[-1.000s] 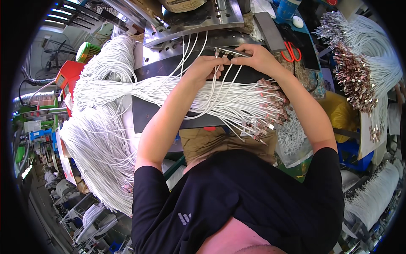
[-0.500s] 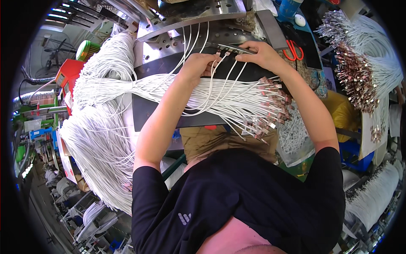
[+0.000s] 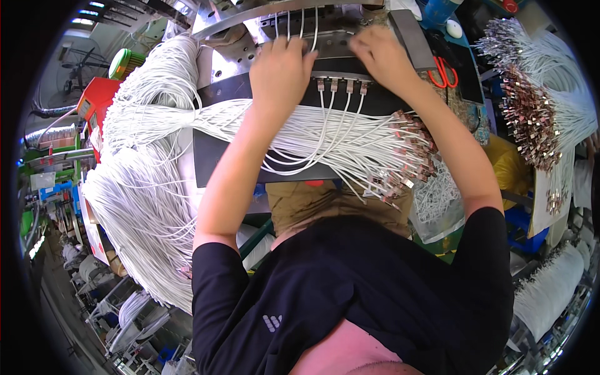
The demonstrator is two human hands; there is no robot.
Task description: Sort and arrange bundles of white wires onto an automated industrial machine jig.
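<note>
The left hand and right hand blur just beyond four plugs in a row; whether either grips, I cannot tell. A forearm catching the wire bundle could tug plugs askew.

Bright Odds and Ends to Either Side

Over on the right I see orange-handled scissors; farther off, a blue cylindrical container stands just beside a small white round object. Nearer me is a crumpled yellow bag. Across on the left, a green ribbed cylinder shows near a red boxy unit.
</note>
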